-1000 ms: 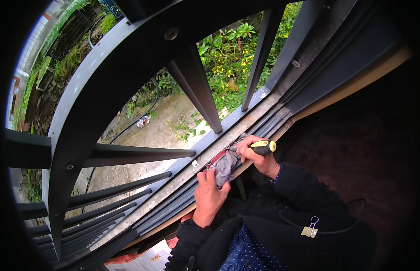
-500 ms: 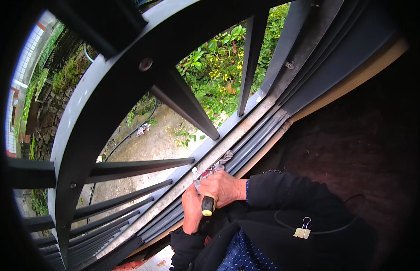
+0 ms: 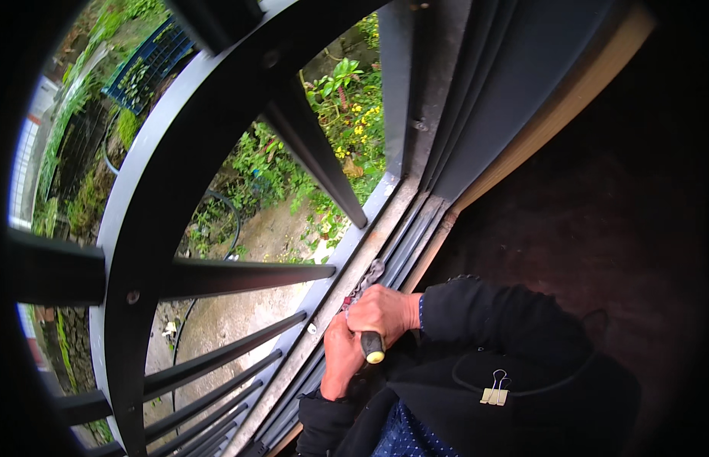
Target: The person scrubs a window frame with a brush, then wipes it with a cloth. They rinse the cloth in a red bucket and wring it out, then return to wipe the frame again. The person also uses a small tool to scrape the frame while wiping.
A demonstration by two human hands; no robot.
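Hands [image 3: 380, 309] together, blk/yel. handle [image 3: 372, 346] in right (grayish rag [image 3: 369, 279] adj.)

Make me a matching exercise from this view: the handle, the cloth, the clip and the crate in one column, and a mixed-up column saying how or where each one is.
Things:
1. handle
2. cloth
3. clip
4. crate

Descriptions:
A. blue, outside beyond the bars, toward the upper left
B. pale, with wire loops, against black clothing
C. black with a yellow end, gripped by the right hand
D. grey, crumpled, showing just past the knuckles

Right pairs: 1-C, 2-D, 3-B, 4-A.
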